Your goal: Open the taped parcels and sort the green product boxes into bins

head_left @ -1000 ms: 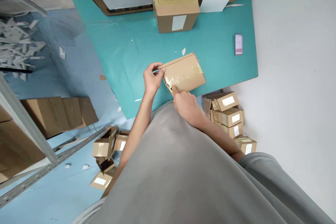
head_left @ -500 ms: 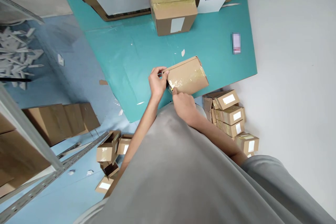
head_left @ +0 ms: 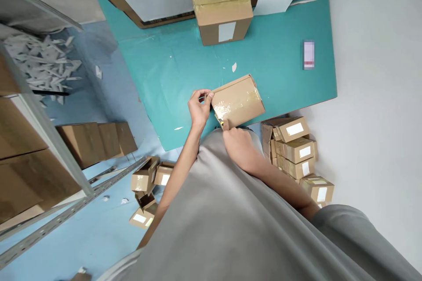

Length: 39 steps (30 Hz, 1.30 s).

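Observation:
A taped cardboard box (head_left: 240,99) lies at a slant near the front edge of the teal table. My left hand (head_left: 198,109) pinches its left end, thumb on the upper corner and fingers curled behind. At the box's near left corner is my right hand (head_left: 240,144), closed, with the index finger pointing at the edge of the clear tape. A small yellow and dark tool (head_left: 223,123), apparently a box cutter, shows at that fingertip; the rest of it is hidden by the hand.
On the teal table (head_left: 158,79) stands another taped box (head_left: 224,13), before large cartons with paper signs. A blurred-out small item (head_left: 308,55) lies at the right. Stacked boxes (head_left: 296,149) sit below the right edge; a metal shelf (head_left: 49,219) stands left.
My right hand has slid slightly along the box's left end toward me, with the tool at its fingertip. My left hand keeps its hold. The whole view has shifted a little.

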Each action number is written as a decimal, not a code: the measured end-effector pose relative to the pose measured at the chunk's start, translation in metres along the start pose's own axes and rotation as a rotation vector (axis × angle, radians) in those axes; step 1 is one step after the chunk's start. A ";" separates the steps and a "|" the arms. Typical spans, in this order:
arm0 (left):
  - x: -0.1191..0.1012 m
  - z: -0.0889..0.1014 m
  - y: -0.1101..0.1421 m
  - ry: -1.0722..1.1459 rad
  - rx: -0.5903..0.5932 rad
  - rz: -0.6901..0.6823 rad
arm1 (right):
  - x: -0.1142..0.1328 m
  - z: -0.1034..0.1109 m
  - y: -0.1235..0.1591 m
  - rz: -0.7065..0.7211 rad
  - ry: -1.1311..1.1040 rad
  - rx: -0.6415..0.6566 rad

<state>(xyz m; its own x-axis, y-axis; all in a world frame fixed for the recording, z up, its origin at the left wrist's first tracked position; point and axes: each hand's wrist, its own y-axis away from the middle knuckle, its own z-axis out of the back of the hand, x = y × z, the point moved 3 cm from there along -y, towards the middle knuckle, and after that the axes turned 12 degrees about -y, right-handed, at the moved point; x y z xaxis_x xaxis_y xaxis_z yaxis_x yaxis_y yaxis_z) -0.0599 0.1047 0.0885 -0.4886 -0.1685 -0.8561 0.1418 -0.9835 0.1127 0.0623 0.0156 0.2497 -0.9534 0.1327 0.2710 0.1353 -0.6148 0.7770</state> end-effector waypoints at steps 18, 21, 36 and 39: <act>-0.025 0.058 0.098 -0.163 0.419 -0.069 | -0.194 0.006 -0.048 -0.064 -0.634 -0.683; -0.014 0.042 0.099 -0.190 0.439 -0.056 | -0.202 -0.003 -0.066 -0.029 -0.794 -0.634; -0.038 0.058 0.104 -0.408 0.172 -0.126 | -0.199 -0.018 -0.056 -0.095 -0.867 -0.587; -0.074 0.043 0.085 -0.367 0.172 -0.244 | -0.195 -0.019 -0.049 -0.110 -0.770 -0.592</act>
<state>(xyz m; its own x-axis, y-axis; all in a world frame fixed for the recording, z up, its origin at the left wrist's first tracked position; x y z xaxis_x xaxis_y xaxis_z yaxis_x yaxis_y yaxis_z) -0.0487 0.0308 0.1826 -0.7666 0.0873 -0.6362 -0.1445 -0.9888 0.0384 0.2367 0.0054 0.1482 -0.4870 0.5552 0.6742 -0.3017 -0.8314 0.4666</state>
